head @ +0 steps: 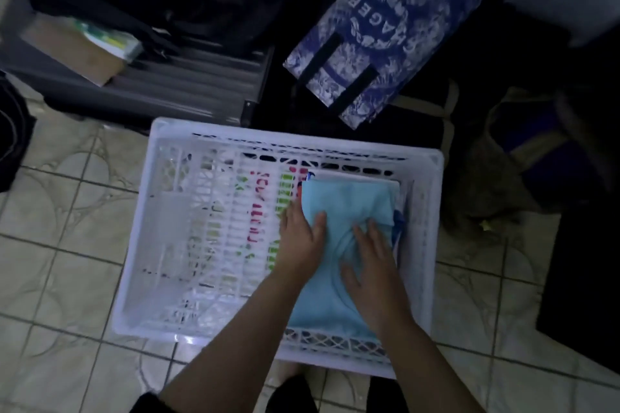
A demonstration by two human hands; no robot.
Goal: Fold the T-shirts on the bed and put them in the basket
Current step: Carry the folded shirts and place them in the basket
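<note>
A white plastic basket stands on the tiled floor below me. In its right half lies a folded light blue T-shirt on top of other folded clothes, one white and one blue at the edges. My left hand holds the shirt's left edge, thumb on top and fingers tucked under the fabric. My right hand lies flat on the shirt with fingers spread, pressing it down. The basket's left half shows its slotted bottom with coloured print beneath.
A blue-and-white patterned bag leans behind the basket. A grey ribbed suitcase with dark bags and a cardboard box on it sits at the back left. Dark bags fill the right side. The bed is out of view.
</note>
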